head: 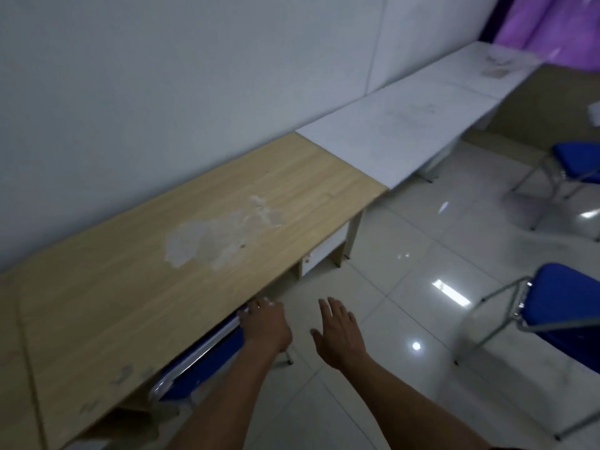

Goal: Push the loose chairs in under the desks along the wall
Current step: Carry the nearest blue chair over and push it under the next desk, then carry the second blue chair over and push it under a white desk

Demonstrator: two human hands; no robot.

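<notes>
A blue chair with a chrome frame (198, 365) sits tucked under the wooden desk (136, 287), only its backrest showing at the desk's front edge. My left hand (266, 326) rests on the top corner of that backrest, fingers curled over the chrome bar. My right hand (337, 332) hovers open above the floor, just right of the chair, touching nothing. Two more blue chairs stand loose on the floor: one at the right edge (565, 306), another farther back (578, 160).
White desks (399, 134) continue along the wall to the far right, one with papers (496, 64) on it. A purple curtain (552, 24) hangs in the corner. Glossy tiled floor (406, 254) lies between the desks and the loose chairs.
</notes>
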